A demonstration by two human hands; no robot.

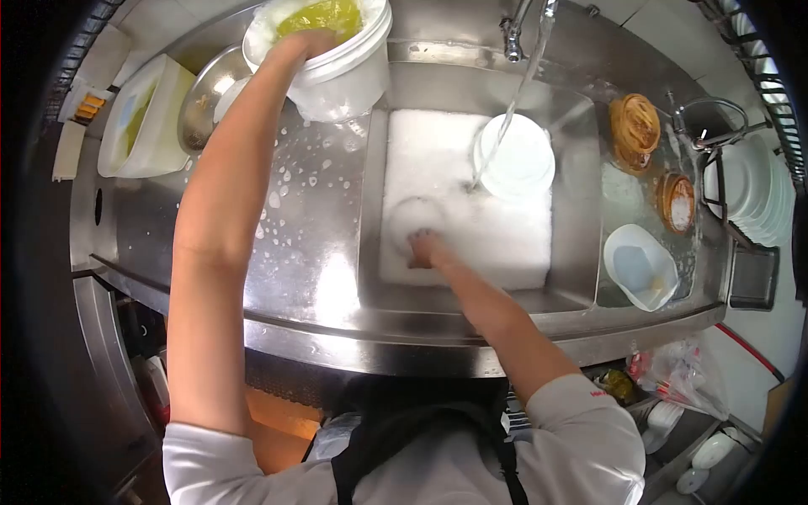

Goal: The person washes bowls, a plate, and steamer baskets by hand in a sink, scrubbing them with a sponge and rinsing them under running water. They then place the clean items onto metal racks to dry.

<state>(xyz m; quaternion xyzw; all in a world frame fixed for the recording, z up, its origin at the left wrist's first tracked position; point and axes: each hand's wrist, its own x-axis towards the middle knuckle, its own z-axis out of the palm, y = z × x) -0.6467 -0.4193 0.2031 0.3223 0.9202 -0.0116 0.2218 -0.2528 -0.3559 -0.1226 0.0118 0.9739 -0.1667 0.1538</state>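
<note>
My left hand (313,42) reaches over the rim of a white bucket (345,84) at the upper left of the sink. A yellow, see-through, plastic-looking thing (324,17) lies in the bucket beside this hand; its fingers are hidden. My right hand (425,247) is down in the white foam (471,227) in the sink. It touches or lies very close to a pale round thing (418,217) half covered by suds, and its fingers are partly sunk and blurred. A white round container or lid (515,156) sits in the foam under running water (509,109).
Left of the sink (581,194) stand a steel bowl (202,97) and a pale tub (147,118) on the wet counter. Brown bowls (634,126) and a white dish (640,265) stand at right. Beyond them is a plate stack (753,194). A tap (512,38) hangs above.
</note>
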